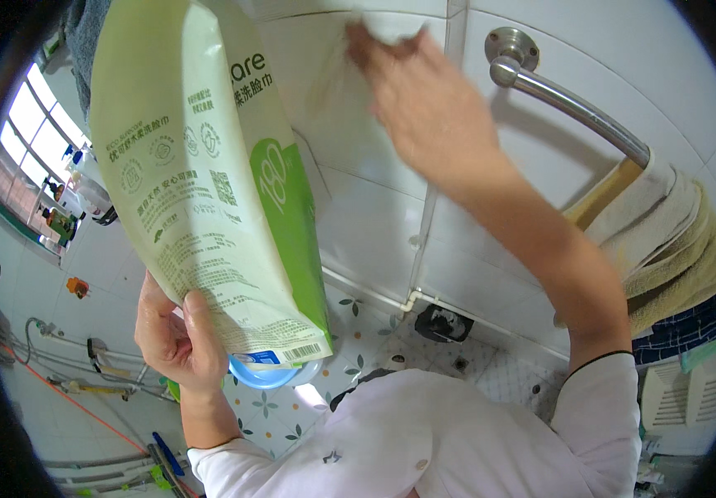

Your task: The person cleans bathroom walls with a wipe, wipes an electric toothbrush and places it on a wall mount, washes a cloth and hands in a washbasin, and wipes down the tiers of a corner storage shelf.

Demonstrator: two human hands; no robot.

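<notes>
My left hand grips the lower left edge of a soft green and cream plastic pack of face towels. The pack stands tall in front of the wall, printed with writing, a code and a darker green side panel. My right hand is raised before the white tiled wall, to the right of the pack's top. Motion blurs its fingers, which look bent. Whether they hold anything or touch the wall cannot be made out.
A steel towel rail juts out at right, with beige towels hung on it. Below lies a patterned floor with a blue basin. Bottles stand by the window; hoses and pipes line the left wall.
</notes>
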